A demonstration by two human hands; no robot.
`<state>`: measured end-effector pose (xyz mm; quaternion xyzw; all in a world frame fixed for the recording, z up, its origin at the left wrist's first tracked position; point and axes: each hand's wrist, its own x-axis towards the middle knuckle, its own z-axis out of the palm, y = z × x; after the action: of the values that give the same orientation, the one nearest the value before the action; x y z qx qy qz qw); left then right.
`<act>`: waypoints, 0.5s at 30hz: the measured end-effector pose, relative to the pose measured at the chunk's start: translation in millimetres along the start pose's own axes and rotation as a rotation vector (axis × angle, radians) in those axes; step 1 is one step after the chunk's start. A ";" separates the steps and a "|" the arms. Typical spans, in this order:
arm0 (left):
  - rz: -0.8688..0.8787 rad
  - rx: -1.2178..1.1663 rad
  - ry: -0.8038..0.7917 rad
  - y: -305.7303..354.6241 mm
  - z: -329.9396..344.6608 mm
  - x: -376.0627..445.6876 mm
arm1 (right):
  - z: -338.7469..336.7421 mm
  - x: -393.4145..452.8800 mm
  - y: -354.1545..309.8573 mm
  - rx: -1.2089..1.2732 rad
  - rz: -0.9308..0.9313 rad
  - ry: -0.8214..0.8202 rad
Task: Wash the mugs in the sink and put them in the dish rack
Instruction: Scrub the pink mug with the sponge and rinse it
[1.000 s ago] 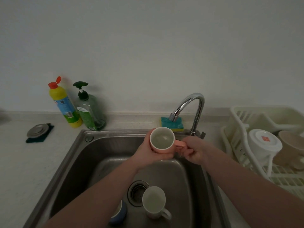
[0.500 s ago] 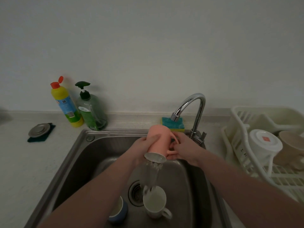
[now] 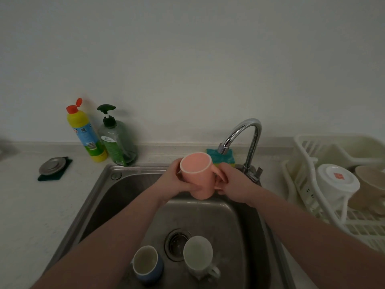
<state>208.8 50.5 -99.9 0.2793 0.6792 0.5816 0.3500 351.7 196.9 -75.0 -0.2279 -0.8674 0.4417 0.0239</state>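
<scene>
Pink mug upside down over sink, draining after rinse. Left hand wraps body, right hand pinches handle. Next: carry to rack. Blue mug and white mug unwashed in basin.

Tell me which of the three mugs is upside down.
The pink mug, held over the sink by both hands with its base up. The blue mug and white mug stand upright by the drain.

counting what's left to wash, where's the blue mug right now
In the head view the blue mug stands upright on the sink floor, left of the drain, beside the white mug.
</scene>
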 end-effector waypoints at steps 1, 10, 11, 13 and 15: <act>0.028 0.022 0.006 -3.1 -2.1 -1.0 | 2.4 -0.1 -0.2 -0.052 -0.032 0.009; 0.095 0.121 0.026 -13.1 -11.0 -11.0 | 9.4 -3.1 -2.4 -0.196 -0.098 -0.001; 0.088 0.126 0.025 -12.8 -11.7 -11.3 | 9.2 -2.8 -2.6 -0.196 -0.101 -0.003; 0.085 0.142 0.021 -12.1 -12.6 -12.3 | 9.5 -2.9 -3.9 -0.216 -0.104 -0.017; 0.070 0.154 0.017 -11.8 -12.8 -14.1 | 10.2 -2.7 -5.2 -0.238 -0.110 -0.029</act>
<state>207.3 29.9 -108.4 0.3241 0.7145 0.5419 0.3013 349.8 185.4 -76.7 -0.1750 -0.9251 0.3369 0.0083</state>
